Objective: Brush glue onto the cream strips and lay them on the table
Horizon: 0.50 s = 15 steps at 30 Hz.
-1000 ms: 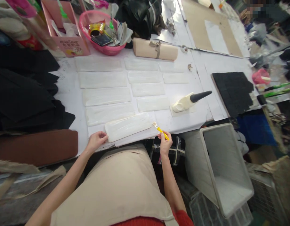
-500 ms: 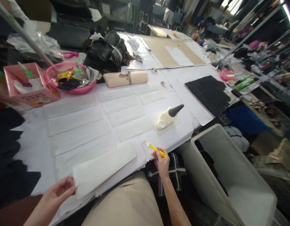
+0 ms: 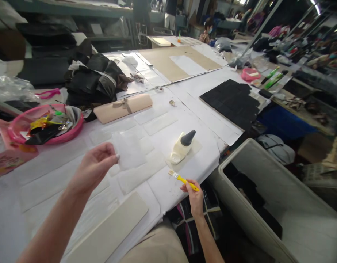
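My left hand [image 3: 93, 166] is raised over the table, thumb and fingers pinched on the edge of a thin translucent white sheet [image 3: 130, 149]. Below it, more pale translucent strips [image 3: 142, 170] lie in rows on white paper. A stiff off-white strip [image 3: 113, 230] rests along the front edge, close to my body. In my right hand [image 3: 195, 197] is a small paintbrush [image 3: 183, 179] with a yellow handle, its bristles pointing left and away from me. Just beyond the bristles, a cream bottle [image 3: 182, 148] with a black cone-shaped nozzle lies tilted on a small pale piece.
Left stands a pink basket [image 3: 76, 128] of odds and ends, beside a rolled beige bundle [image 3: 124, 107]. Black material is heaped behind [image 3: 93, 80]. Black pieces [image 3: 228, 104] lie stacked at right. A large grey bin [image 3: 299, 197] stands beside the table. Other people are in the background.
My left hand has left the stiff strip's left end, moved up and right, and now lifts a thin translucent sheet. My right hand, still with the paintbrush, shifted slightly. The view has turned.
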### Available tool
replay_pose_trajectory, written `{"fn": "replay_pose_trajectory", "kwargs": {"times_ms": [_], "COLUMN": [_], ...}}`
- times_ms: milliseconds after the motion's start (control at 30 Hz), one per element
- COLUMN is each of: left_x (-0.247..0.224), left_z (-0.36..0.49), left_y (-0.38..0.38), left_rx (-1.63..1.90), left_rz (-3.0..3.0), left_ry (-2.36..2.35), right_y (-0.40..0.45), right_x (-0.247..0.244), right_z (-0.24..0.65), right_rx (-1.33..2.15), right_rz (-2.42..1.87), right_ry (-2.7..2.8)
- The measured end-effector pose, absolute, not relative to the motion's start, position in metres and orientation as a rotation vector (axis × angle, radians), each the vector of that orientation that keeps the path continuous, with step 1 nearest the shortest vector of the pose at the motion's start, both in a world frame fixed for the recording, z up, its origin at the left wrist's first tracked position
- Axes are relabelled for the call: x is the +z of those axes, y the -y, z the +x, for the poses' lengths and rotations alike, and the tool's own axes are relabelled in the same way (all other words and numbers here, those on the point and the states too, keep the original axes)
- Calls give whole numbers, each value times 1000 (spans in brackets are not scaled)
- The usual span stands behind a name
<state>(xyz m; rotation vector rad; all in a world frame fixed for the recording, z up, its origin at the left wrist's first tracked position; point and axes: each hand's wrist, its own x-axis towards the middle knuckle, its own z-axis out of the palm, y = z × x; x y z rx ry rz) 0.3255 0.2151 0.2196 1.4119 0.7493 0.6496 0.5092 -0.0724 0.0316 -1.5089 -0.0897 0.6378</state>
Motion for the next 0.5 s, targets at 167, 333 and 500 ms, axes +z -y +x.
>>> {"fn": "replay_pose_trajectory", "kwargs": {"times_ms": [167,333,500], "left_x": [212,170,94], "left_z": [425,477,496], "left_y": [-248,-263,-268], "left_rx": [815,864,735], "left_rz": [1267,1195,1154], "left_ry": [-595,-643,-861], "right_y": [81,87,85], "right_x": [23,21,21], "right_z": [519,523,527], "right_rx": [647,683,709], "right_rz": [-1514,-1505,-1510], "right_ry": [44,-9,-27]}}
